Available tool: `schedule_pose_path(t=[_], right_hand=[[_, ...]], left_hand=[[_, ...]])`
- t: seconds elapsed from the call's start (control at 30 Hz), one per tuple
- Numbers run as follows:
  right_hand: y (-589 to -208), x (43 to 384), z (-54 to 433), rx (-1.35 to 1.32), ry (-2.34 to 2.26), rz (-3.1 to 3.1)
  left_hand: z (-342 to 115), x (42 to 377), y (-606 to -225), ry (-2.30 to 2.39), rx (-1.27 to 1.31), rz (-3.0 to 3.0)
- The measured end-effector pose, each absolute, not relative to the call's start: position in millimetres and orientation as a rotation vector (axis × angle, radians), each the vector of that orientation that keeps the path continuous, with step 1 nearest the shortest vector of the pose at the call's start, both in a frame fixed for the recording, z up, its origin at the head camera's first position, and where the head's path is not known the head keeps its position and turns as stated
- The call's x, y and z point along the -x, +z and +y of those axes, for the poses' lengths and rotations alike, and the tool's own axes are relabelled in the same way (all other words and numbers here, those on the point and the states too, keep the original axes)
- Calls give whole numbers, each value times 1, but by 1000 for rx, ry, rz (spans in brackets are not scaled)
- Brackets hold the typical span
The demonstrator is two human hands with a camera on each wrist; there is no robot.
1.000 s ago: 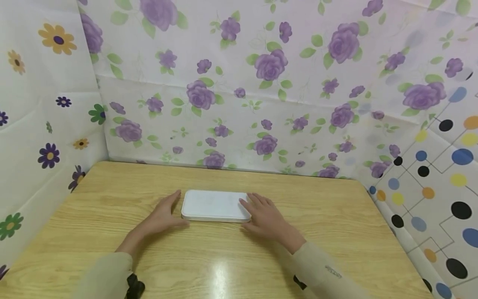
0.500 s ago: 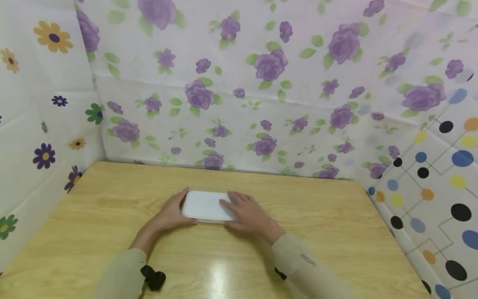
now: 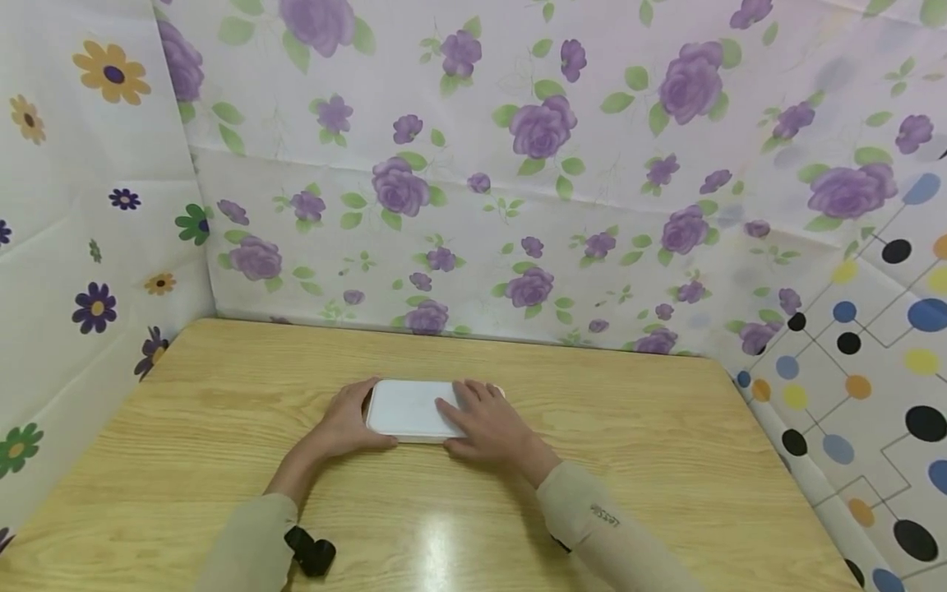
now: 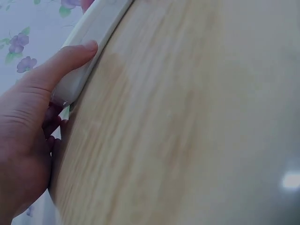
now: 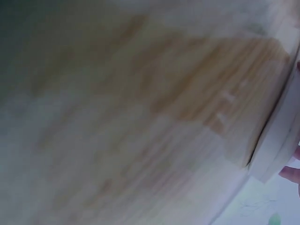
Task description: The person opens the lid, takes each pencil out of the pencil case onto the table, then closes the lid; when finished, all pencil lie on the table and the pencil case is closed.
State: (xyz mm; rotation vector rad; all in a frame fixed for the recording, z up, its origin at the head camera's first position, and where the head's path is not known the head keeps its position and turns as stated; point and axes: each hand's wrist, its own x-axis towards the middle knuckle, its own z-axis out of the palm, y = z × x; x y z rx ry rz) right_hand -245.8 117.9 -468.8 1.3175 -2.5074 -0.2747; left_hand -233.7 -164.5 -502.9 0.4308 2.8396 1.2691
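Observation:
A flat white box with rounded corners (image 3: 414, 407) lies lengthwise on the wooden table. My left hand (image 3: 344, 423) grips its left end, and in the left wrist view the thumb (image 4: 70, 61) presses along the near side wall while the other fingers go behind the end. Over the box's right part lies my right hand (image 3: 488, 423), thumb at the near edge and fingers across the top toward the far edge. Most of the right end is hidden under this hand. At the right border of the right wrist view, only fingertips (image 5: 291, 173) show beside the white box (image 5: 279, 136).
The light wooden table (image 3: 629, 460) reaches back to a hanging cloth with purple roses (image 3: 543, 127). A cloth with coloured flowers (image 3: 44, 329) hangs at the left, and one with coloured dots (image 3: 888, 378) at the right. A black wrist device (image 3: 311, 552) sits at the left cuff.
My right hand has moved left, farther over the box. The left hand has come in from the left and taken hold of the left end. Since half a second ago, little has changed.

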Motion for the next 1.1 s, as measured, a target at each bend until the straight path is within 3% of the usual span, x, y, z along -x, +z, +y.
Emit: schedule_pose_path(t=[0.53,1.1], right_hand=[[-478,255,118,-1330,-444,-2251],[-461,258,106,-1438,-523,-2070]], left_hand=[[-161,228,-501,1298,-389,2828],[-167,234,-496,1513,-316,2634]])
